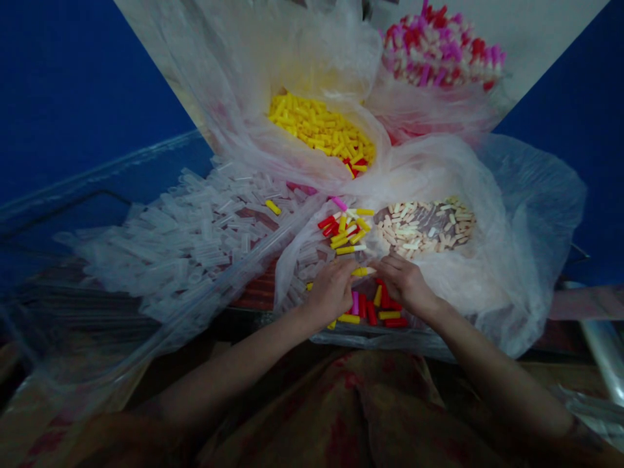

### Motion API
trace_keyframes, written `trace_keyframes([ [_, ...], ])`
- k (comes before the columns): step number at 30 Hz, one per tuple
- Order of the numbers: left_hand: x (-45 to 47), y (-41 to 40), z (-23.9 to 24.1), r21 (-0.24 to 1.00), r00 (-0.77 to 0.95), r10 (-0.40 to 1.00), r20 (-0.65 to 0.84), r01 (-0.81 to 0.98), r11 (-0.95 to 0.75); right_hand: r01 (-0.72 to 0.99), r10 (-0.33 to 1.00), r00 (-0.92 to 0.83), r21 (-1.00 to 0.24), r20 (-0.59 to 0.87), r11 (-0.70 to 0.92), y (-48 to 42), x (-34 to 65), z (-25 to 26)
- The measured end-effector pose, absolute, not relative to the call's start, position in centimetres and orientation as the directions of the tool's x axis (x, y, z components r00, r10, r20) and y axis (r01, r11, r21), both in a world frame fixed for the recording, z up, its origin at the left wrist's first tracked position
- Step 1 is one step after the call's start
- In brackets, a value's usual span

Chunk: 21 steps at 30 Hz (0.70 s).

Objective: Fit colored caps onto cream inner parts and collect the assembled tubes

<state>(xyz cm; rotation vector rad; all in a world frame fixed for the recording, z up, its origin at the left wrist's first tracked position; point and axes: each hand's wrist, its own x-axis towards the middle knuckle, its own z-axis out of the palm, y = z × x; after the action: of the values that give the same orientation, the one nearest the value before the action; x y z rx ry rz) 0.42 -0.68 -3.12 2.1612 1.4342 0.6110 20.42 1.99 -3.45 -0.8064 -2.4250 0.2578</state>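
Note:
My left hand [332, 291] is closed around one end of a small yellow plastic tube [361, 272]. At the tube's other end, a pale cream piece [371, 270] sits pinched in the fingers of my right hand [405, 281]. How far the piece goes into the tube I cannot tell. Just beyond the hands lies a small pile of yellow and red tubes with pale tips [347, 229]. Nearer to me, below the hands, are loose red, yellow and pink tubes [372, 308]. Loose cream pieces [407, 224] are spread on plastic past my right hand.
A large heap of clear plastic tubes [195, 227] fills the left side. Behind stands a clear bag [244, 130] holding many yellow tubes [322, 127]. Pink, red and white pieces [441, 49] are piled at the back right. Crumpled plastic sheeting [526, 195] spreads on the right.

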Motion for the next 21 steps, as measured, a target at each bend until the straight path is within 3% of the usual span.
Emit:
trace_keyframes([
  [9,1.0,0.0,-3.3,0.592,0.376,0.926,0.009,0.745,-0.308,0.531,0.705,-0.605,-0.472,0.371,0.704,1.6,20.6,-4.9],
  [13,0.6,4.2,-2.1,0.469,0.257,0.964,0.064,0.845,-0.256,0.629,0.841,-0.46,-0.563,0.286,0.535,5.5,22.5,-3.6],
  [15,0.5,6.3,-1.4,0.353,0.15,0.984,0.098,0.919,-0.176,0.779,0.916,-0.313,-0.483,0.253,0.4,8.1,23.8,-3.3],
  [17,0.5,7.6,-1.0,0.239,0.092,0.989,0.117,0.964,-0.118,0.917,0.957,-0.236,-0.288,0.167,0.276,10.1,24.6,-3.5],
  [19,0.6,7.6,-0.9,0.144,0.083,0.985,0.149,0.984,-0.105,0.969,0.973,-0.227,-0.091,0.04,0.229,11.2,24.8,-4.0],
  [21,0.8,6.6,-1.1,0.092,0.148,0.973,0.174,0.982,-0.166,0.971,0.971,-0.237,0.022,-0.042,0.238,11.5,24.6,-4.6],
])
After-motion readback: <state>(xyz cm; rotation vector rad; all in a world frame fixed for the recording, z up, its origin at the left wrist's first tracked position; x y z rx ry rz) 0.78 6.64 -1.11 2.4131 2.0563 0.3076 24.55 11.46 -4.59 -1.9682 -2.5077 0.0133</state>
